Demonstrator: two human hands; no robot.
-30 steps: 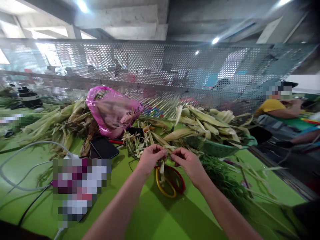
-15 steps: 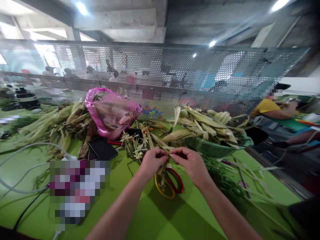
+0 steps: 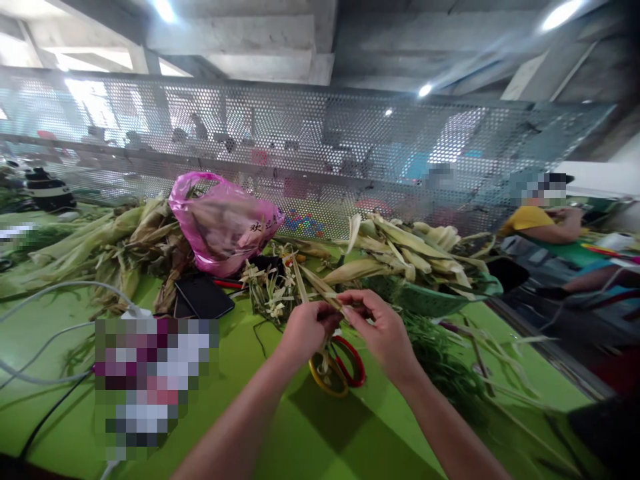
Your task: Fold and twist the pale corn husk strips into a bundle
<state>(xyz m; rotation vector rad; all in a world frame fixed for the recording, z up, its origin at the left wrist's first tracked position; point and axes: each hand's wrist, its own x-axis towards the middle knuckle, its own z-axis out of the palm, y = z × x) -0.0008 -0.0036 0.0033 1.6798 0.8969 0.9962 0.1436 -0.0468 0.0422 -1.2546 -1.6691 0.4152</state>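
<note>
Strips of dry corn husk point(image 3: 320, 288) run up and away from between my fingertips. My left hand point(image 3: 306, 328) pinches the husk from the left, with its fingertips partly hidden. My right hand point(image 3: 376, 328) is closed on the same husk from the right, thumb against fingers, almost touching the left. Just below both hands lie scissors point(image 3: 356, 365) with one red and one yellow handle loop; their blades are hidden. Beyond my left hand is a bunch of small pale woven husk pieces point(image 3: 274, 293).
A pink plastic bag point(image 3: 225, 227) stands behind a black phone point(image 3: 205, 298). Husks heap at left point(image 3: 125, 247) and in a green basket point(image 3: 435, 299) at right. Green plant sprigs point(image 3: 440, 360) lie beside my right arm. A perforated metal screen point(image 3: 300, 147) borders the table; a person in yellow point(image 3: 533, 220) sits right.
My right hand has shifted slightly up and left, its fingers folding over the husk. The left fingers have curled in closer beneath it. The scissors stay on the table.
</note>
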